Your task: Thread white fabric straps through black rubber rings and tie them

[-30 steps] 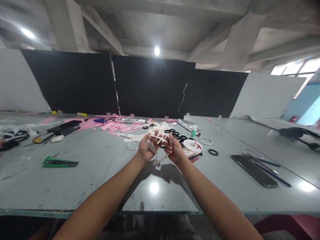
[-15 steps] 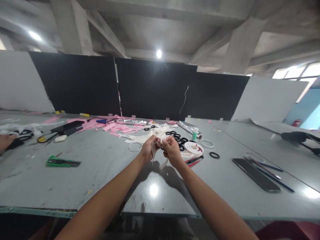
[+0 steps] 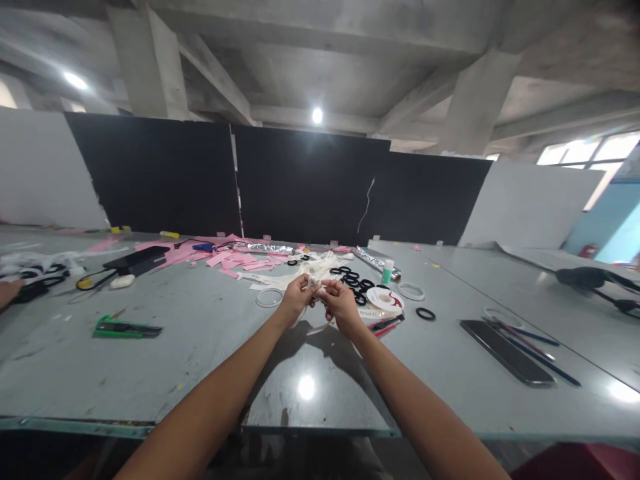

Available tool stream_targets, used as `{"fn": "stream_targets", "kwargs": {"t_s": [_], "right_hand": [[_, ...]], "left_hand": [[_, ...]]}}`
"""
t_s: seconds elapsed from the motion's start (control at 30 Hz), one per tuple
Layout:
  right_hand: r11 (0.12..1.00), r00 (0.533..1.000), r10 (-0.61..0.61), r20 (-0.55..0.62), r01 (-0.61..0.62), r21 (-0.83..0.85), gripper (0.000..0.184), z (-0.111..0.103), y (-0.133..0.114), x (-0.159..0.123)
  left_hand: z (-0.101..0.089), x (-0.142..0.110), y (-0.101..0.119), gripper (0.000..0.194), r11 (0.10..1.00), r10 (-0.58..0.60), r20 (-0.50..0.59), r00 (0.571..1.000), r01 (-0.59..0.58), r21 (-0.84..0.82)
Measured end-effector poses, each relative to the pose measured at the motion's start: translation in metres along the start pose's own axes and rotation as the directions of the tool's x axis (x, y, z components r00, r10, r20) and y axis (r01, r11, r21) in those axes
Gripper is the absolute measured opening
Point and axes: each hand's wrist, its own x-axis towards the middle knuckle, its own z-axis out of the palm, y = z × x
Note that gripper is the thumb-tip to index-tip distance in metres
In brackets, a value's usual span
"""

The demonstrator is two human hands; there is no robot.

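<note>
My left hand (image 3: 295, 299) and my right hand (image 3: 340, 301) meet over the middle of the grey table (image 3: 200, 360), both closed on a strip of white ribbon (image 3: 314, 285) pinched between their fingertips. A loop of the ribbon hangs below the hands towards the table. Just behind them lies a heap of loose white ribbon (image 3: 320, 267). A white ribbon spool (image 3: 385, 298) sits right of my right hand, with several black rings (image 3: 353, 278) behind it.
A clear ring (image 3: 267, 297), a lone black ring (image 3: 426, 313) and a green utility knife (image 3: 125, 328) lie on the table. A dark phone (image 3: 506, 341) and pens (image 3: 530, 333) are on the right. Pink paper scraps (image 3: 235, 257) and foil rolls lie further back. Another person's hand (image 3: 7, 291) is at the far left.
My hands have drawn closer together and the ribbon is now bunched between the fingertips; a second ago the fingers were spread with ribbon loops splayed out. The camera tilted slightly.
</note>
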Motion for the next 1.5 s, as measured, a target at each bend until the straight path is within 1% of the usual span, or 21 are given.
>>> {"fn": "stream_targets", "kwargs": {"t_s": [0.07, 0.13, 0.23, 0.33, 0.47, 0.6, 0.67, 0.77, 0.87, 0.9, 0.93, 0.97, 1.07, 1.1, 1.13, 1.17, 1.23, 1.3, 1.37, 1.43, 1.5], "right_hand": [[1.000, 1.000, 0.021, 0.017, -0.021, -0.020, 0.039, -0.001, 0.000, 0.001], [0.998, 0.999, 0.045, 0.022, -0.044, -0.040, 0.033, -0.002, 0.000, 0.001], [0.995, 0.997, 0.079, 0.011, -0.078, -0.054, 0.028, -0.003, -0.001, 0.002], [0.994, 0.995, 0.097, 0.010, -0.097, -0.043, 0.031, -0.003, -0.001, 0.002], [0.997, 0.997, 0.077, 0.002, -0.077, -0.022, 0.035, -0.003, 0.000, 0.003], [0.999, 0.999, 0.022, -0.032, -0.024, -0.038, 0.033, -0.006, 0.000, 0.003], [1.000, 0.999, -0.006, -0.040, 0.006, -0.013, 0.035, -0.009, -0.001, 0.004], [0.997, 1.000, -0.024, -0.010, 0.024, 0.070, 0.039, -0.015, -0.006, 0.004], [0.987, 0.999, -0.029, 0.042, 0.022, 0.158, 0.044, -0.020, -0.014, 0.003], [0.983, 0.998, -0.032, 0.056, 0.021, 0.181, 0.045, -0.021, -0.016, 0.003], [0.980, 0.997, -0.035, 0.068, 0.021, 0.199, 0.045, -0.022, -0.019, 0.003], [0.977, 0.996, -0.039, 0.078, 0.021, 0.211, 0.045, -0.023, -0.021, 0.003], [0.976, 0.993, -0.054, 0.104, 0.030, 0.215, 0.042, -0.026, -0.024, 0.004], [0.977, 0.992, -0.060, 0.110, 0.035, 0.211, 0.041, -0.027, -0.025, 0.004], [0.977, 0.991, -0.065, 0.116, 0.040, 0.208, 0.040, -0.027, -0.026, 0.004], [0.978, 0.990, -0.069, 0.122, 0.043, 0.203, 0.039, -0.027, -0.027, 0.004], [0.982, 0.990, -0.068, 0.127, 0.044, 0.183, 0.038, -0.028, -0.031, 0.004], [0.987, 0.991, -0.060, 0.119, 0.041, 0.153, 0.036, -0.029, -0.036, 0.003], [0.993, 0.995, -0.042, 0.086, 0.032, 0.110, 0.031, -0.030, -0.042, 0.002], [0.999, 0.996, 0.024, 0.084, -0.028, 0.046, 0.032, -0.034, -0.048, 0.000], [0.992, 0.983, 0.125, 0.134, -0.122, -0.029, 0.040, -0.038, -0.052, -0.001]], "left_hand": [[-0.002, 0.001, -0.001, 0.035, 0.997, 0.036, -0.040, 0.999, -0.033, 0.069], [-0.003, 0.003, -0.003, 0.038, 0.996, 0.042, -0.064, 0.997, -0.037, 0.081], [-0.005, 0.006, -0.006, 0.035, 0.996, 0.019, -0.052, 0.998, -0.014, 0.090], [-0.007, 0.007, -0.009, 0.033, 0.996, -0.020, -0.039, 0.999, 0.024, 0.088], [-0.006, 0.005, -0.011, 0.030, 0.997, -0.074, -0.005, 0.997, 0.074, 0.004], [-0.004, 0.003, -0.007, 0.031, 0.984, -0.122, -0.026, 0.992, 0.118, -0.137], [-0.005, 0.003, -0.002, 0.028, 0.957, -0.189, -0.025, 0.982, 0.179, -0.230], [-0.009, 0.005, 0.007, 0.026, 0.889, -0.316, 0.019, 0.948, 0.303, -0.344], [-0.015, 0.005, 0.017, 0.025, 0.852, -0.378, 0.067, 0.923, 0.375, -0.366], [-0.017, 0.004, 0.020, 0.024, 0.847, -0.405, 0.090, 0.910, 0.411, -0.337], [-0.019, 0.004, 0.023, 0.025, 0.840, -0.445, 0.119, 0.887, 0.460, -0.288], [-0.021, 0.003, 0.025, 0.028, 0.827, -0.494, 0.148, 0.857, 0.516, -0.223], [-0.026, 0.002, 0.030, 0.042, 0.760, -0.628, 0.229, 0.744, 0.649, -0.024], [-0.027, 0.001, 0.032, 0.046, 0.739, -0.656, 0.256, 0.710, 0.673, 0.029], [-0.028, 0.000, 0.033, 0.046, 0.729, -0.670, 0.278, 0.688, 0.680, 0.073], [-0.028, -0.001, 0.035, 0.045, 0.736, -0.665, 0.298, 0.685, 0.668, 0.106], [-0.027, -0.002, 0.039, 0.038, 0.783, -0.614, 0.347, 0.709, 0.603, 0.151], [-0.024, -0.003, 0.042, 0.032, 0.848, -0.526, 0.374, 0.764, 0.505, 0.162], [-0.023, -0.003, 0.045, 0.029, 0.902, -0.430, 0.366, 0.825, 0.408, 0.140], [-0.023, -0.001, 0.048, 0.029, 0.938, -0.346, 0.336, 0.876, 0.332, 0.102], [-0.024, 0.000, 0.050, 0.029, 0.953, -0.301, 0.328, 0.895, 0.294, 0.072]]}}
